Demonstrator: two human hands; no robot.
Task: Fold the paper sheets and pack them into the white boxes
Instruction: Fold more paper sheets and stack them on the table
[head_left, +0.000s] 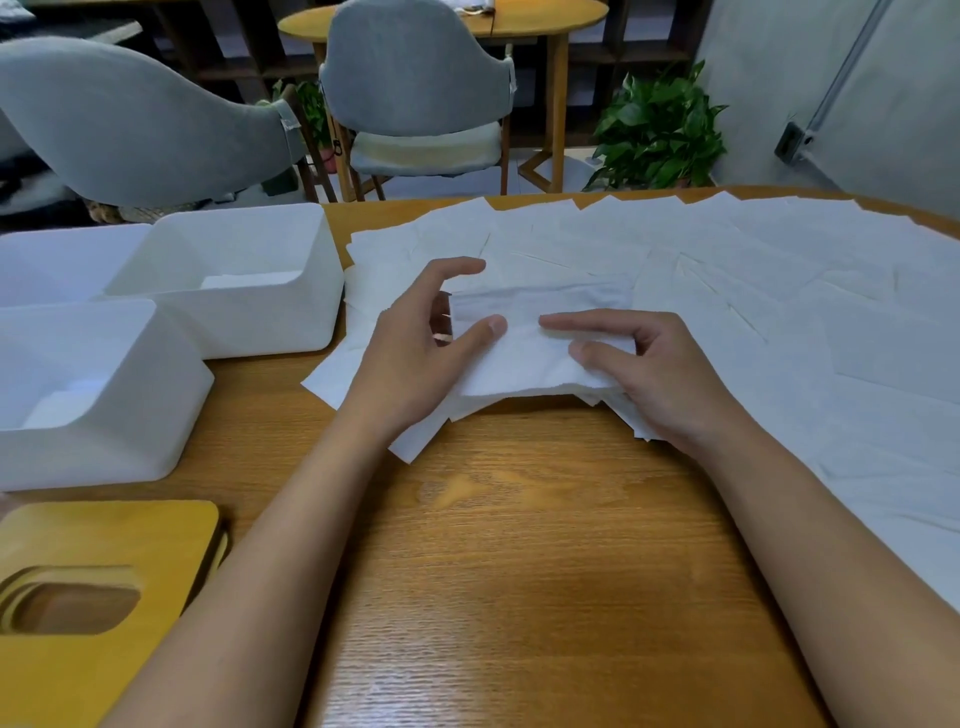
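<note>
**Both hands hold a folded sheet over the pile**

The folded sheet (524, 358) sits at the middle of the wooden table (519, 545), lifted a little at its near edge above the loose sheets (727, 291) that spread across the table's far and right side.

The left hand (415, 348) holds the sheet's left edge. Its thumb lies flat on top, the middle fingers curl in at the edge, and the forefinger arches free above. The right hand (654, 379) grips the right end, with forefinger and thumb stretched out on top, close together. Its other fingers are tucked out of sight, so I cannot tell how they lie.

To the left stand the white boxes, all open. The far box (322, 291) has white paper lying in its bottom, and so does the near box (156, 415). A third box (52, 260) stands behind them at the left edge, and its contents do not show.

A stack of wooden lids (104, 540) with an oval slot lies at the near left corner. Beyond the table are two grey chairs (415, 78) and a green plant (660, 130).
</note>
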